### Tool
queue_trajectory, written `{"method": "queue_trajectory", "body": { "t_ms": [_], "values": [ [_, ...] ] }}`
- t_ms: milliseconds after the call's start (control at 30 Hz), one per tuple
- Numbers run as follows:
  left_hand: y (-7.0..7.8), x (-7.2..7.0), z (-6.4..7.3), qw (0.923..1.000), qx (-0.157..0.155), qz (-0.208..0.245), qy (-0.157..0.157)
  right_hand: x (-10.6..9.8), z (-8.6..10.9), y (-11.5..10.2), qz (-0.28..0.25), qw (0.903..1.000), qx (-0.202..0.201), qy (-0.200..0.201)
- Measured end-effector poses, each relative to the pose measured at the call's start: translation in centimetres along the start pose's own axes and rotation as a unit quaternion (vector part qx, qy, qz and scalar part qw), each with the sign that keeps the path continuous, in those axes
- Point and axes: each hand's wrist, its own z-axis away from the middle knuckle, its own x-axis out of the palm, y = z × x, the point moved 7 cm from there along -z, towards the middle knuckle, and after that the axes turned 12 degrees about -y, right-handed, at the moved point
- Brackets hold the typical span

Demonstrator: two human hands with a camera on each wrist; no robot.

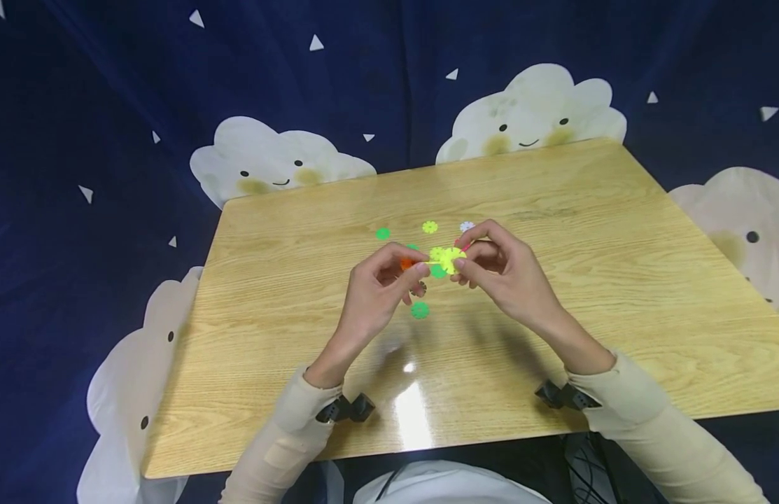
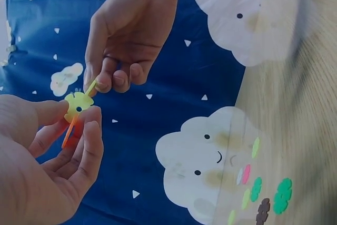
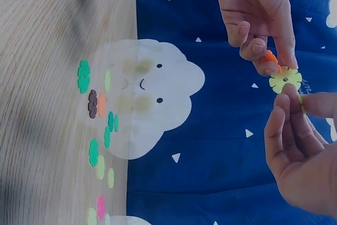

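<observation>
Both hands meet above the table around a small joined piece of notched plastic discs. My left hand pinches a yellow disc between thumb and fingertips. An orange disc, seen edge-on, sits against that yellow one on the left-hand side. Opposite, my right hand pinches a second yellow disc, edge-on in the right wrist view and broad side up in the head view. The two yellow discs touch at their edges, roughly crosswise; whether their slots are fully engaged I cannot tell.
Loose notched discs lie on the wooden table beneath and beyond the hands: a green disc, a brown disc, a pink disc, a white disc and several others. A dark blue cloud-print curtain hangs behind the table.
</observation>
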Motion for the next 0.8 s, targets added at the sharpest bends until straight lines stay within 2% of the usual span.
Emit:
{"method": "queue_trajectory", "body": {
  "t_ms": [200, 400, 600, 800],
  "values": [
    [0.8, 0.3, 0.2, 0.9997, -0.018, 0.013, 0.005, 0.2, 0.2, 0.2, -0.014, 0.9999, -0.007, 0.004],
    [2.1, 0.3, 0.5, 0.9990, -0.018, 0.010, 0.039, 0.5, 0.2, 0.4, -0.030, 0.9993, -0.018, 0.010],
    [2.3, 0.3, 0.6, 0.9963, 0.015, 0.030, 0.080, 0.6, 0.3, 0.4, -0.030, 0.9993, -0.019, 0.015],
    [2.2, 0.4, 0.9, 0.9921, 0.045, 0.027, 0.114, 0.9, 0.2, 0.1, -0.007, 0.9995, -0.023, 0.021]
  ]
}}
